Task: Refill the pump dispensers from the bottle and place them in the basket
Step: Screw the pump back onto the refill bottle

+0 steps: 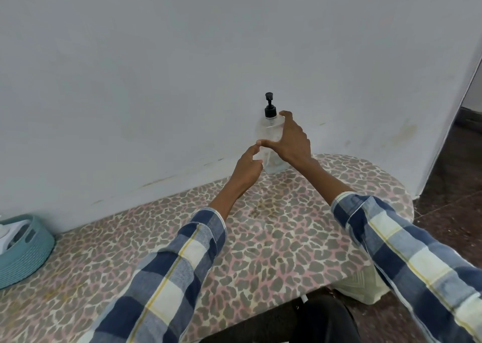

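Observation:
A clear pump dispenser (268,133) with a black pump head stands upright against the wall at the back of the leopard-print surface (260,238). My right hand (289,139) is spread open beside it, thumb and fingers reaching across its front and shoulder without closing on it. Just below and to the left, my left hand (247,167) is near the dispenser's lower part, fingers loosely extended and holding nothing. A teal woven basket (28,248) sits at the far left edge with white items inside. No refill bottle is in view.
A pale wall rises directly behind the dispenser. The padded surface ends in a rounded edge at the right, with dark floor (448,186) beyond it. A doorway opening shows at the far right.

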### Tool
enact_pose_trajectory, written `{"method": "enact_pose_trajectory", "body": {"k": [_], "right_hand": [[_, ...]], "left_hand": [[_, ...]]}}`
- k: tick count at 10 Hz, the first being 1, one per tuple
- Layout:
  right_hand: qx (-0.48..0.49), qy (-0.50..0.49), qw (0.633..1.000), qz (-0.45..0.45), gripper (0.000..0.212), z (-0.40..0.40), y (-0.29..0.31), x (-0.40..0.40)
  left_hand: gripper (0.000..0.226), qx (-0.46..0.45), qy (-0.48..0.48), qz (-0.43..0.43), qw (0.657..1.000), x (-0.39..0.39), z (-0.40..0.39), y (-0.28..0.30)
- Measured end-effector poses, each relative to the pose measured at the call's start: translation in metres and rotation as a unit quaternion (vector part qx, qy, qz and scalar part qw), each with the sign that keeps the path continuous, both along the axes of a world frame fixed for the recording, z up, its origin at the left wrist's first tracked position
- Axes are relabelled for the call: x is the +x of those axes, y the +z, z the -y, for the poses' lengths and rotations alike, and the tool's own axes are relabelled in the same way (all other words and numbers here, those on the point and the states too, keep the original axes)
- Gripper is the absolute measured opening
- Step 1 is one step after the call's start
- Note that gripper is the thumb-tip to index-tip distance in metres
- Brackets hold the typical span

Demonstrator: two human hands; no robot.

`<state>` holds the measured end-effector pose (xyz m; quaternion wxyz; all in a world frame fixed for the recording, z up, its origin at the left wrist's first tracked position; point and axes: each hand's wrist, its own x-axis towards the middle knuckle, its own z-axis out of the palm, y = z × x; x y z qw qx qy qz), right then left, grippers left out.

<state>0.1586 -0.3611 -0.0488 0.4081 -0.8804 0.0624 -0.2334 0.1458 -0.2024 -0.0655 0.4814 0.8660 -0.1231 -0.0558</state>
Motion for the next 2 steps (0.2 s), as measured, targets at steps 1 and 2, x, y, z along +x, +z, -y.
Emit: {"method": "enact_pose_trajectory", "body": {"k": [1,2], "right_hand": [[0.011,0.013,1.000,0.000,0.118,0.002,0.001,-0.009],[0.007,-0.001,0.999,0.033,0.111,-0.007,0.004,-0.024]], "left_hand": [[0.072,0.007,-0.011,0.014,1.000,-0.010,-0.005,0.006],[0.072,0.015,-0.018,0.037,0.999,-0.026,-0.013,0.016]]}}
